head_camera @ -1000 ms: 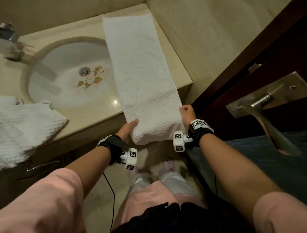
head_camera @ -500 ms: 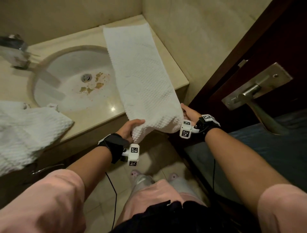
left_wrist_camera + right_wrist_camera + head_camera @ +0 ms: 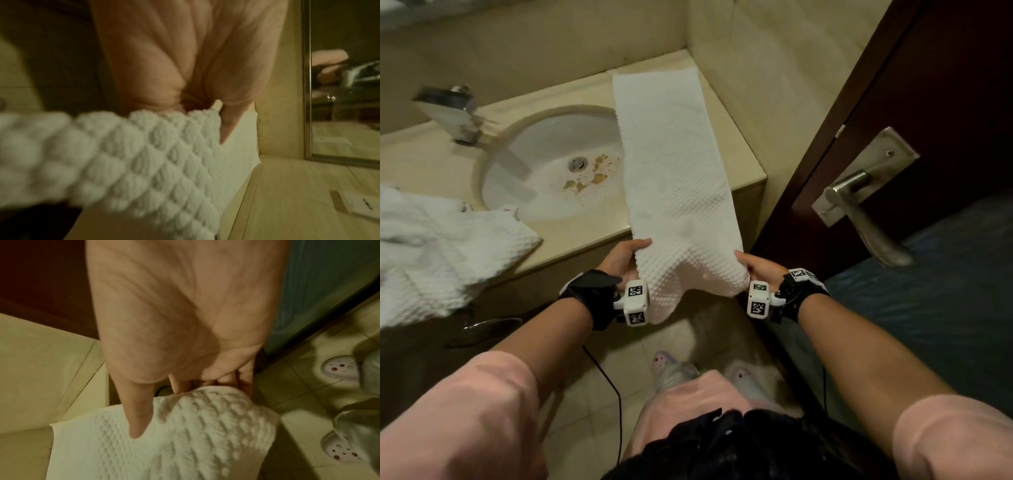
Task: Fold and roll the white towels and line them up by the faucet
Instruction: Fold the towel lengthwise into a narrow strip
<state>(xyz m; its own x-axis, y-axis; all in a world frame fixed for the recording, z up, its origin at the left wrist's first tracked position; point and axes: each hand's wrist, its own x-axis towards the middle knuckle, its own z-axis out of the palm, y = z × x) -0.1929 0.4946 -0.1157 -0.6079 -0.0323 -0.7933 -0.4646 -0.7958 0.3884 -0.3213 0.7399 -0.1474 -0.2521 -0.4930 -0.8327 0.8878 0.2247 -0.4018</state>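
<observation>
Since a second ago, both hands have turned palm-up under the near end. Left hand and right hand each grip a corner of the folded towel, hanging off the table edge. Rolling starts; next, curl this end forward evenly. Long axis runs away toward the wall, right of the sink. Faucet far left; loose towels wait.

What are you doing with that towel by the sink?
A person is getting a long white towel ready to roll. It lies in a folded strip on the counter to the right of the sink. The left hand and right hand each pinch a corner of its near end. Another towel waits in a heap. None stand by the faucet yet.
</observation>
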